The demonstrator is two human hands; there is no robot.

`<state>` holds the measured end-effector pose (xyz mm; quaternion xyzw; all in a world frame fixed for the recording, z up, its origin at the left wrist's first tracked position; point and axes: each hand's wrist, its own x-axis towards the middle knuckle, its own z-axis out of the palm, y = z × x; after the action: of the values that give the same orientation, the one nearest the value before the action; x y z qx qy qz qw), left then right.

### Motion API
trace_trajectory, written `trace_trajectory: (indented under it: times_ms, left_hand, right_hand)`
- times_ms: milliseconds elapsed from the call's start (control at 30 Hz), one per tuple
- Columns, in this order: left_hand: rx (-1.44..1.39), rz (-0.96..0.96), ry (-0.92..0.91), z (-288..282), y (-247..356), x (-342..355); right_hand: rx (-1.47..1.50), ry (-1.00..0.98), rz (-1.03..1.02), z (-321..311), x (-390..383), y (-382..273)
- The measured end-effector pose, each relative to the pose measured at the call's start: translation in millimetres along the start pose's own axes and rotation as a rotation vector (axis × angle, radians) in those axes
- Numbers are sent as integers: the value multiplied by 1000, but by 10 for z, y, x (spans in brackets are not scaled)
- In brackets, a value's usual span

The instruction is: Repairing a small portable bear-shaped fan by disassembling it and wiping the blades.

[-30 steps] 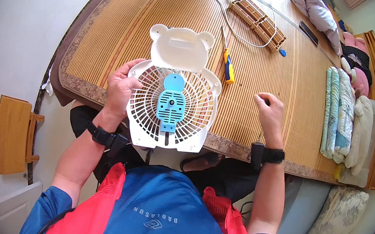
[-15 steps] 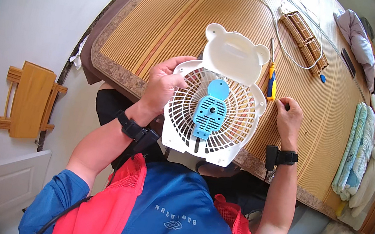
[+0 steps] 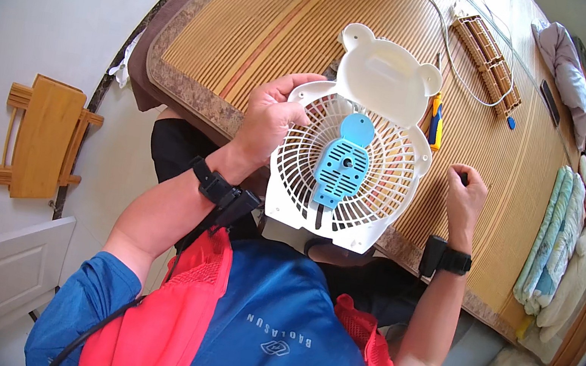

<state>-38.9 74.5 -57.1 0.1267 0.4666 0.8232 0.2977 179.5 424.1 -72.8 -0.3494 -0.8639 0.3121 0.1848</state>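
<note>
My left hand (image 3: 270, 117) grips the upper left rim of a white fan housing (image 3: 277, 194), thumb over the front and fingers behind. The housing has a round slatted grille and a bear-shaped top panel (image 3: 385, 77) with two ears. At the grille's centre sits a light blue vented motor cover (image 3: 341, 171) with a dark shaft tip. To the right of the housing, my right hand (image 3: 465, 196) is closed with fingers curled in; whatever it pinches is hidden. A yellow and blue screwdriver (image 3: 436, 123) lies on the mat, its shaft partly behind the bear's right ear.
A bamboo mat (image 3: 255, 31) covers the surface ahead. On it are a brown slatted piece (image 3: 488, 64) with a white cord, and a dark phone (image 3: 549, 102). Folded bedding (image 3: 557, 232) lines the right side. A wooden stool (image 3: 47, 139) stands on the floor at left.
The fan housing has shifted slightly right and away from me, its ear now overlapping the screwdriver's shaft. My right hand has moved right and nearer, away from the screwdriver's handle, staying closed.
</note>
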Motion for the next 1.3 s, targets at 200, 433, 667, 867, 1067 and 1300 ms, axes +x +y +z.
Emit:
trace_trajectory:
  times_ms: [200,433,667,867,1067,1300]
  left_hand:
    - [6,-9,17,-38,-28,6]
    - [-37,-5,0,-101,-137,67]
    - [-58,-2,-100,-168,-156,76]
    - [37,140,-62,-279,-125,-71]
    - [272,206,-25,-465,138,-397]
    - [275,-72,-106,-521,82,-666]
  right_hand:
    - [312,-72,254,-257,-567,-436]
    - [472,-163,286,-539,-1096,-971]
    - [512,-132,263,-455,-1398,-1337]
    - [573,-104,199,-329,-1539,-1414]
    - [581,-100,82,-252,-1554,-1537]
    - [710,-253,236,-295,-1543,-1597]
